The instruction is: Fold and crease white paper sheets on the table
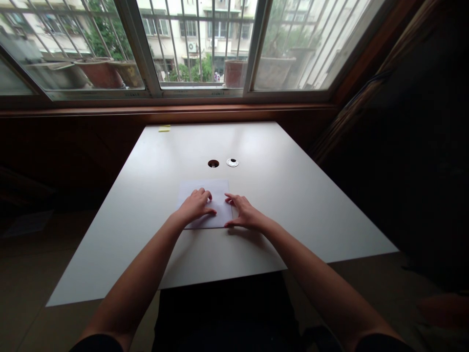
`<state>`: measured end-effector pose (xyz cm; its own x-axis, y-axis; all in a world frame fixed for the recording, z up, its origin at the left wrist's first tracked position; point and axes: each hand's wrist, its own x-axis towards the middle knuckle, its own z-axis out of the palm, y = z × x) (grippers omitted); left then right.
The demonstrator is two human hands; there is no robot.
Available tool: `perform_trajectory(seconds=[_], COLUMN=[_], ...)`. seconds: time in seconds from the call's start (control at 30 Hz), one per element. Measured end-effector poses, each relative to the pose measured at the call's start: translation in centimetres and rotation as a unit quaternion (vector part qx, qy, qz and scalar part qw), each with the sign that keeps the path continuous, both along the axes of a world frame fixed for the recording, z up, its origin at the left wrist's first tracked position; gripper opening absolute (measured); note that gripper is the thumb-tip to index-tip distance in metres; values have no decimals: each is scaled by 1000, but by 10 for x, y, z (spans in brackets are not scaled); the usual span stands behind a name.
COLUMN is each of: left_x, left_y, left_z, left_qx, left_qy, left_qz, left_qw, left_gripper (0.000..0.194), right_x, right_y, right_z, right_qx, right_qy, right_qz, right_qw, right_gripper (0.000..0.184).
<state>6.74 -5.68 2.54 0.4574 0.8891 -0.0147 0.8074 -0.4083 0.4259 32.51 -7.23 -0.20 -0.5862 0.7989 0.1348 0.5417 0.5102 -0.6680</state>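
Observation:
A sheet of white paper (205,221), or a small stack of it, lies flat on the white table in front of me. My left hand (198,203) rests over its left and middle part, thumb and fingers apart, holding nothing. At the right edge of the paper is my right hand (244,210), its thumb near the lower right corner and its fingers by the side edge. The thumb and fingers of that hand are spread apart. Whether the right fingertips touch the paper, I cannot tell.
The white table (293,215) has a round cable hole (213,164) beyond the paper, with a round grommet cover (232,163) beside it. Yellow sticky notes (164,128) lie at the far left corner. Behind the table stands a barred window (198,49) with flower pots (98,73).

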Motion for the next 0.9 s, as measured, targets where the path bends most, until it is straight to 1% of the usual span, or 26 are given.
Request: perform_trajectory(seconds=[0.07, 0.2, 0.27, 0.47, 0.63, 0.73, 0.9], left_x=[-3, -11, -15, -19, -20, -20, -18], left_y=[-1, -4, -4, 6, 13, 12, 5], left_z=[1, 5, 4, -3, -10, -11, -9], left_qx=[4, -1, -5, -10, -16, -17, -7], left_qy=[3, 50, 59, 35, 14, 6, 19], left_qz=[4, 18, 20, 20, 27, 33, 47], left_qw=[1000, 999, 998, 999, 999, 999, 999], left_gripper=[42, 42, 42, 35, 24, 21, 20], right_x=[-1, -1, -1, -4, -4, -4, -5], right_y=[0, -1, -1, -2, -2, -2, -1], right_z=[0, -1, 0, 1, 0, 1, 2], right_qx=[10, 25, 25, 26, 19, 16, 8], right_qy=[-10, -31, -39, -56, -61, -60, -61], right_qz=[-2, -5, -6, -13, -18, -20, -19], right_qw=[1000, 999, 999, 998, 998, 998, 998], right_gripper=[109, 109, 109, 108, 108, 108, 109])
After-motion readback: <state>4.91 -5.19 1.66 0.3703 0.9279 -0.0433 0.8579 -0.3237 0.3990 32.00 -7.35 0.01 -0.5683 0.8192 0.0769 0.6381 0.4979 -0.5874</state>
